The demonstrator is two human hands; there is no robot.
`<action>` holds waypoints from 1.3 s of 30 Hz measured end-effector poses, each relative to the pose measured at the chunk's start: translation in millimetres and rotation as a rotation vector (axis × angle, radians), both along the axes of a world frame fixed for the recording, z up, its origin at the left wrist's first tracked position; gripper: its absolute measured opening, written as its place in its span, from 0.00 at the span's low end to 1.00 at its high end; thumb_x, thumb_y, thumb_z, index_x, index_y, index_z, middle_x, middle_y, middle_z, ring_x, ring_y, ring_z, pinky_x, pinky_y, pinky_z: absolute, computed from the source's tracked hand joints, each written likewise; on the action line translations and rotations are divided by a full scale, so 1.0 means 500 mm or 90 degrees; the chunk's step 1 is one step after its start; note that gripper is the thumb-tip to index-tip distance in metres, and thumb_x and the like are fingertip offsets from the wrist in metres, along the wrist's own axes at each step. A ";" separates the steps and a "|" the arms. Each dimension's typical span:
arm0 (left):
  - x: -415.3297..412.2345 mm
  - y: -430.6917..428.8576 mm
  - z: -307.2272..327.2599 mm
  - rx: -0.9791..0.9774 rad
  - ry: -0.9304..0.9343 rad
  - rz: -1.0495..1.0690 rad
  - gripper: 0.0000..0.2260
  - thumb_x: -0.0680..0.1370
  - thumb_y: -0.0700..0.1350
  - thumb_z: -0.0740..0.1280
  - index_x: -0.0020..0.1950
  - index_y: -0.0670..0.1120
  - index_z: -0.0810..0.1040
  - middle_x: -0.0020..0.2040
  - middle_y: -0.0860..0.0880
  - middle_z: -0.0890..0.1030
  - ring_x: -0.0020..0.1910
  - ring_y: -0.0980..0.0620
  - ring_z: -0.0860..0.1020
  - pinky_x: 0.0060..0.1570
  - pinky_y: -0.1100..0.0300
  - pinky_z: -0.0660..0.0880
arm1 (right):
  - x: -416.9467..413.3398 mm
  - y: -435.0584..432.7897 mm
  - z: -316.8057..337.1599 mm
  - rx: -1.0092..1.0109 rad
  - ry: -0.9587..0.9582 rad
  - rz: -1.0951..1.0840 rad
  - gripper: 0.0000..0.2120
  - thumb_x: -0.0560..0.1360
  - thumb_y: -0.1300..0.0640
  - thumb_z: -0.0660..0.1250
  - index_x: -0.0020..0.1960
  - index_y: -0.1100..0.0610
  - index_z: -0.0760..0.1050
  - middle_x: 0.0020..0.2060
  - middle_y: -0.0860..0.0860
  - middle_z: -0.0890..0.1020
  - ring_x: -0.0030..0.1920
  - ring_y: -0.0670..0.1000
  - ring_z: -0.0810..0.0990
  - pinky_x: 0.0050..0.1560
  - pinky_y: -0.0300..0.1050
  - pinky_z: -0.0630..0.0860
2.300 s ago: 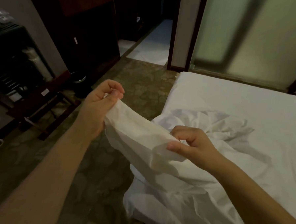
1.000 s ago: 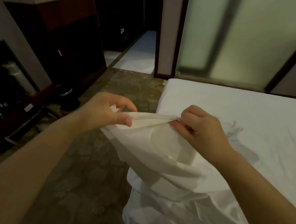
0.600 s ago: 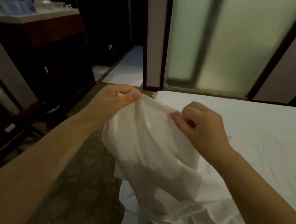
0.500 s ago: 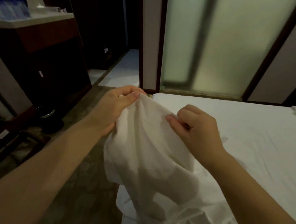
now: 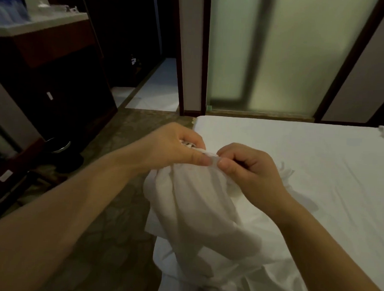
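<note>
1. Cloth (image 5: 197,203): white and thin, gathered into folds at its top edge, held up over the left edge of the bed (image 5: 297,151), toward the near end.
2. Lower part heaped on the bed by that same edge, one flap hanging past it above the carpet (image 5: 115,241).
3. Left hand (image 5: 173,148): closed on the gathered top edge, thumb pressed against curled fingers.
4. Right hand (image 5: 249,170): pinching the same edge between thumb and forefinger, other fingers curled, thumb tip just beside the left thumb.
5. Beyond the far edge of the bed: frosted glass door (image 5: 280,50).
6. Across the carpet on the left: dark wooden cabinet (image 5: 57,71), round dark bin (image 5: 61,149) at its foot.
</note>
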State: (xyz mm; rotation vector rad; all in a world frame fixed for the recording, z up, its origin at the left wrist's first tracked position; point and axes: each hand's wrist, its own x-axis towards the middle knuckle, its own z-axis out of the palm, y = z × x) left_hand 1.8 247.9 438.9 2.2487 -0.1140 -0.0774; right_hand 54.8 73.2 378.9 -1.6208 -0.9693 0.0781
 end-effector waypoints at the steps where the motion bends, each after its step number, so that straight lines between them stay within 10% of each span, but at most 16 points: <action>1: -0.002 0.007 0.001 -0.026 0.025 -0.014 0.03 0.64 0.51 0.72 0.31 0.56 0.80 0.30 0.60 0.78 0.34 0.65 0.76 0.36 0.71 0.68 | 0.002 -0.002 -0.004 -0.017 0.053 0.050 0.10 0.69 0.44 0.65 0.39 0.49 0.78 0.37 0.53 0.79 0.38 0.53 0.78 0.41 0.47 0.77; 9: -0.050 0.065 0.005 0.006 0.055 -0.066 0.03 0.62 0.53 0.73 0.31 0.62 0.81 0.34 0.61 0.80 0.38 0.62 0.78 0.42 0.70 0.71 | 0.022 0.008 -0.006 -0.155 0.133 0.259 0.10 0.66 0.42 0.70 0.38 0.48 0.81 0.36 0.49 0.80 0.39 0.49 0.80 0.42 0.40 0.76; 12: -0.075 0.085 0.014 0.031 0.067 -0.098 0.02 0.62 0.57 0.72 0.33 0.64 0.81 0.36 0.62 0.81 0.40 0.63 0.79 0.45 0.71 0.70 | 0.032 0.022 0.005 -0.166 0.179 0.332 0.24 0.67 0.34 0.67 0.38 0.57 0.80 0.37 0.61 0.76 0.40 0.59 0.77 0.44 0.41 0.73; 16: -0.098 0.112 0.021 0.043 0.074 -0.125 0.04 0.63 0.59 0.68 0.34 0.64 0.81 0.34 0.62 0.79 0.38 0.64 0.77 0.45 0.69 0.68 | 0.030 0.050 0.033 -0.292 0.160 0.406 0.12 0.70 0.39 0.68 0.33 0.44 0.81 0.34 0.45 0.77 0.38 0.45 0.76 0.45 0.37 0.71; 31: -0.104 0.214 0.017 -0.078 -0.068 0.071 0.19 0.54 0.69 0.73 0.30 0.55 0.82 0.30 0.56 0.78 0.31 0.60 0.76 0.34 0.69 0.73 | 0.070 0.058 -0.006 -0.207 0.127 0.209 0.15 0.64 0.43 0.73 0.31 0.55 0.82 0.29 0.47 0.75 0.32 0.45 0.74 0.35 0.34 0.70; 36: 0.048 0.189 0.135 -0.030 -0.159 0.174 0.08 0.73 0.46 0.69 0.35 0.52 0.81 0.33 0.55 0.78 0.34 0.62 0.77 0.36 0.67 0.70 | 0.197 0.035 0.202 -0.116 0.055 -0.008 0.30 0.58 0.36 0.76 0.30 0.65 0.76 0.24 0.52 0.70 0.25 0.46 0.66 0.26 0.36 0.61; 39: 0.159 0.143 0.307 -0.074 -0.258 0.140 0.08 0.75 0.44 0.68 0.36 0.49 0.79 0.29 0.57 0.78 0.30 0.62 0.76 0.35 0.66 0.71 | 0.263 -0.018 0.428 -0.120 -0.063 -0.114 0.21 0.63 0.44 0.73 0.25 0.59 0.73 0.23 0.50 0.67 0.25 0.44 0.64 0.26 0.36 0.60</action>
